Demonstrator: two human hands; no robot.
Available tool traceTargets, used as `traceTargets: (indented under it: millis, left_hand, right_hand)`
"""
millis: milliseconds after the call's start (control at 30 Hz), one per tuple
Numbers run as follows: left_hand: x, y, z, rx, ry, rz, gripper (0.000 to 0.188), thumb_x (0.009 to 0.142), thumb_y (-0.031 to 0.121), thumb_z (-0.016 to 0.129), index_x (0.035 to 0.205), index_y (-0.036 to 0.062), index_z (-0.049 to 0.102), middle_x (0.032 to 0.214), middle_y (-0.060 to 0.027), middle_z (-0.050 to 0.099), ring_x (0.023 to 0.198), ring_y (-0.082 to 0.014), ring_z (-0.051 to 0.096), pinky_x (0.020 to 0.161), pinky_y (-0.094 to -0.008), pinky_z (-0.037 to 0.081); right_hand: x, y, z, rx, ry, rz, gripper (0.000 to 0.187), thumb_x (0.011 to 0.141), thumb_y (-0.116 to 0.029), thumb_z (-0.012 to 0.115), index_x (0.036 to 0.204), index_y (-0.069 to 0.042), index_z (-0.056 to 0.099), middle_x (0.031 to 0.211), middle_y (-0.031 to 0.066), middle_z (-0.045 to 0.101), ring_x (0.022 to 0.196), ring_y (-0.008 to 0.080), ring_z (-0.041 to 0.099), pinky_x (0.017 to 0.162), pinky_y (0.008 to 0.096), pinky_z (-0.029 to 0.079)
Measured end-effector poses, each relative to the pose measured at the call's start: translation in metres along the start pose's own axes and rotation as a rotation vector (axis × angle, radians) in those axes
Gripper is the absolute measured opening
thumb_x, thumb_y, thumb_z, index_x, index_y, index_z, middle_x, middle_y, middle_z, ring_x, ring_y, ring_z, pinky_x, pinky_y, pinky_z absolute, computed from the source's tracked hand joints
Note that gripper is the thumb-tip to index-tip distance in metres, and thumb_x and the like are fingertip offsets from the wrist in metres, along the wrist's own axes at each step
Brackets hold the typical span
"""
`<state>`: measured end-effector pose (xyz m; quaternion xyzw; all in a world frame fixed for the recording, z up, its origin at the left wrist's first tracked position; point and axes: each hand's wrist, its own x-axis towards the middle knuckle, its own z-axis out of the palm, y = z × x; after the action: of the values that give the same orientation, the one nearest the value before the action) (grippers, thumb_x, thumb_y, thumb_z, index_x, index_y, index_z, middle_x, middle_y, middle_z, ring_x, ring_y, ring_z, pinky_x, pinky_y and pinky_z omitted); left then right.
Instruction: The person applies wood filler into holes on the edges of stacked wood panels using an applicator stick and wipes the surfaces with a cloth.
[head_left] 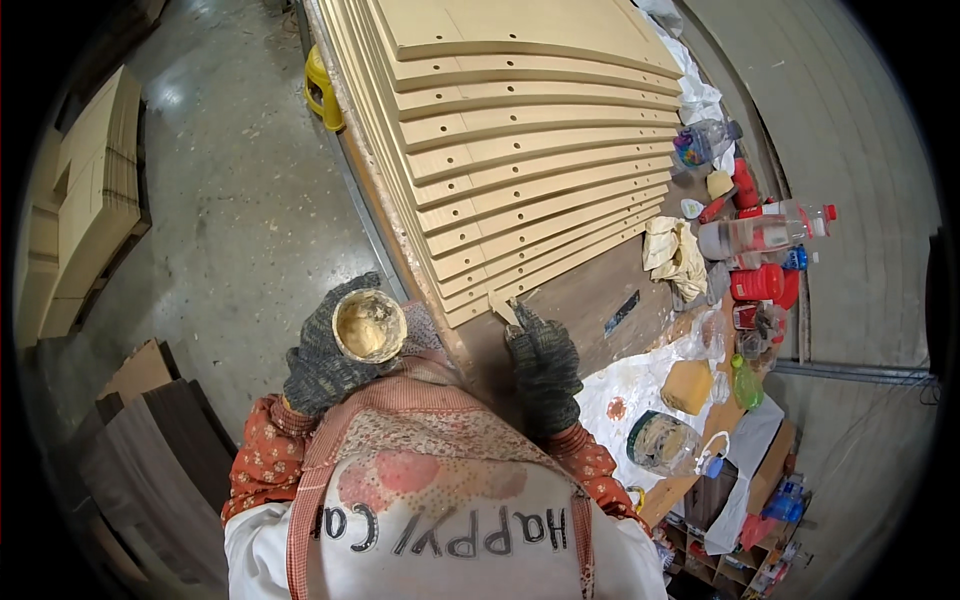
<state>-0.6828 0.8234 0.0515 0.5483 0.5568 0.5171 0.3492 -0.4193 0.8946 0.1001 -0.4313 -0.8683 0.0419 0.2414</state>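
Many drilled tan boards (535, 160) lie in a stepped stack on the surface (575, 297). The left hand's (318, 362) gloved fingers curl around a tub (372, 357) of pale paste (366, 322); the right hand's (546, 366) fingers grip a putty knife (504, 308) at the nearest board's edge. Work seems underway there; dark holes show across the stack, but which edges are finished I cannot tell.

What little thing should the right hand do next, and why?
Maybe touch the small scraper gently to the nearest board. I think so because the right hand holds it right by that board's edge, and the left hand holds up a cup with beige stuff inside.
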Motion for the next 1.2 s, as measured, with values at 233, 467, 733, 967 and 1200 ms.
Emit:
traceTargets:
  millis: [233,467,733,967,1200]
  left_hand:
    - [-0.001,-0.009,0.004,-0.040,-0.026,-0.118,0.064,0.069,0.014,0.079,0.124,0.0017,0.046,0.115,-0.0110,0.057,0.101,-0.0200,0.057,0.088,-0.0314,0.048]
    - [-0.002,0.001,0.008,-0.023,0.033,-0.023,0.072,0.062,0.015,0.083,0.123,0.0015,0.047,0.118,-0.0114,0.056,0.102,-0.0203,0.057,0.090,-0.0319,0.046]
    - [0.004,0.000,0.004,0.071,0.021,0.000,0.071,0.064,0.017,0.082,0.124,0.0015,0.047,0.122,-0.0132,0.054,0.105,-0.0215,0.055,0.091,-0.0327,0.045]
    - [0.004,0.012,0.008,0.085,0.003,-0.175,0.070,0.064,0.019,0.082,0.123,0.0015,0.047,0.122,-0.0142,0.054,0.106,-0.0232,0.056,0.091,-0.0341,0.046]
    - [0.005,0.012,0.008,0.098,0.011,0.018,0.071,0.064,0.019,0.082,0.123,0.0019,0.047,0.118,-0.0137,0.056,0.103,-0.0231,0.057,0.090,-0.0343,0.046]
  right_hand:
    - [-0.004,0.002,0.003,-0.040,0.124,-0.066,0.028,0.080,-0.009,0.063,0.107,-0.001,0.060,0.098,0.0134,0.063,0.075,0.0312,0.055,0.068,0.0410,0.045]
    - [-0.001,0.008,0.010,0.061,0.077,0.031,0.029,0.082,-0.016,0.060,0.107,-0.001,0.059,0.086,0.0128,0.061,0.068,0.0292,0.054,0.058,0.0403,0.044]
    - [-0.006,0.008,0.005,0.081,0.046,0.079,0.035,0.081,-0.021,0.056,0.112,-0.005,0.057,0.082,0.0115,0.056,0.066,0.0295,0.052,0.054,0.0410,0.041]
    - [-0.009,0.012,0.007,-0.120,0.019,0.023,0.030,0.081,-0.013,0.059,0.108,-0.001,0.059,0.091,0.0136,0.062,0.071,0.0302,0.055,0.062,0.0413,0.044]
    - [-0.005,0.014,0.013,0.048,0.049,0.065,0.039,0.080,-0.022,0.056,0.115,-0.007,0.055,0.085,0.0116,0.057,0.071,0.0307,0.052,0.062,0.0425,0.042]
